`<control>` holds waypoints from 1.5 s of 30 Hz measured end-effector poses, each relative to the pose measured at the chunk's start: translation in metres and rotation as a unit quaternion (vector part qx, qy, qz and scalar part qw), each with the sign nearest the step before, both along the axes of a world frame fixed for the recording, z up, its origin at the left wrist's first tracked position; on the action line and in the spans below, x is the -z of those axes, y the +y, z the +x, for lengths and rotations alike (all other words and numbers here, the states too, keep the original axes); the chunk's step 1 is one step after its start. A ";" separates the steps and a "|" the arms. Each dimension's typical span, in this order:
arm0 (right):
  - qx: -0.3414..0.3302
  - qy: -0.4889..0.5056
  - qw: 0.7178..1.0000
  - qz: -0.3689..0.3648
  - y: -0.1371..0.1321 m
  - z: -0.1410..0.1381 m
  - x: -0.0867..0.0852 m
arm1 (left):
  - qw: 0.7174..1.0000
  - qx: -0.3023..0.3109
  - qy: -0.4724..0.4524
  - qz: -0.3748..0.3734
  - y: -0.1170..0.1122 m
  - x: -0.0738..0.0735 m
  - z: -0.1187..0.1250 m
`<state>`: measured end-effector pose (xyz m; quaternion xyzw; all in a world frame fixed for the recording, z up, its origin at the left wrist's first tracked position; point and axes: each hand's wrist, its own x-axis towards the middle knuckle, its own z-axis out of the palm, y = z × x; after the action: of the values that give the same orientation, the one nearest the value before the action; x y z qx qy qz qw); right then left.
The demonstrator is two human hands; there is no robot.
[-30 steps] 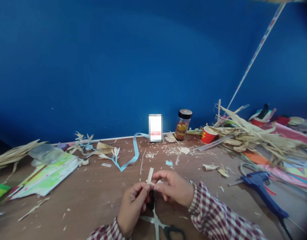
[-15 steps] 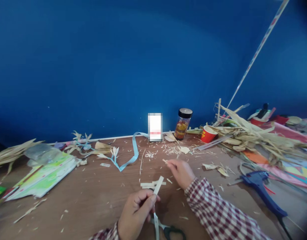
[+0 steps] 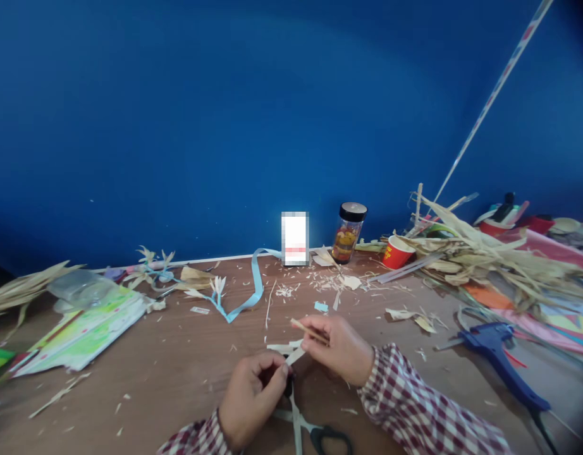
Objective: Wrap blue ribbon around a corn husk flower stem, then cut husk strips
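Observation:
My left hand pinches the near end of a short pale strip, perhaps corn husk. At the strip's far end are the fingertips of my right hand, which also grips a thin tan stick lying across its fingers. More cut pale strips rest on the table just beyond, partly hidden. Below the hands lie scissors with dark handles, their blades spread. A small light-blue piece sits on the table past my right hand.
A blue glue gun lies at right, below a heap of dry husks. Along the back stand a black-lidded jar and a red paper cup. Light-blue ribbon curls behind the hands; a painted sheet lies left.
My right hand has come nearer and left, its fingers now at the strip's far end. The strip is lower than before. The small light-blue piece has come into sight.

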<state>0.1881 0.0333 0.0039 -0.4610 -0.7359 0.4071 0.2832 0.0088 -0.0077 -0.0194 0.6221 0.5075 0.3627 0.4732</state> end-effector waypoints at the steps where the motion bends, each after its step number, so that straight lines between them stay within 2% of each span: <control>1: 0.001 -0.002 1.000 0.003 0.000 0.000 0.001 | 1.000 -0.003 0.007 0.012 0.002 0.000 -0.002; 5: 0.010 -0.008 1.000 -0.002 -0.002 -0.004 0.002 | 0.998 -0.060 -0.010 0.008 0.007 0.004 -0.005; 9: 0.024 0.021 0.999 -0.019 -0.007 -0.011 0.004 | 0.984 -0.122 -0.112 -0.063 0.008 0.009 -0.002; 14: 0.076 0.041 0.996 -0.026 -0.012 -0.019 0.005 | 0.964 -0.112 -0.208 -0.123 0.006 0.011 0.006; 19: 0.063 0.056 0.996 -0.039 -0.015 -0.020 0.000 | 0.947 -0.141 -0.247 -0.148 0.006 0.009 0.004; 23: 0.070 0.050 0.996 -0.006 -0.012 -0.014 -0.008 | 0.937 -0.155 -0.266 -0.164 0.009 0.004 0.000; 28: 0.023 0.012 0.997 0.067 -0.014 -0.011 -0.015 | 0.932 -0.171 -0.275 -0.160 0.009 0.003 0.000; 30: 0.021 0.002 0.998 0.054 -0.017 -0.014 -0.012 | 0.934 -0.171 -0.273 -0.155 0.009 0.005 -0.001; 34: 0.032 0.007 0.999 -0.019 -0.018 -0.020 -0.004 | 0.946 -0.154 -0.249 -0.138 0.009 0.010 -0.001; 40: 0.010 -0.015 0.999 0.044 -0.018 -0.019 -0.007 | 0.971 -0.087 -0.190 -0.118 0.008 0.012 0.002; 45: 0.002 -0.014 0.998 0.060 -0.019 -0.019 -0.007 | 0.966 -0.092 -0.191 -0.147 0.008 0.012 0.003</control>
<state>0.1686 0.0144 0.0105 -0.4504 -0.7619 0.3548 0.3013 0.0118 0.0003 -0.0317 0.4153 0.5104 0.4385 0.6121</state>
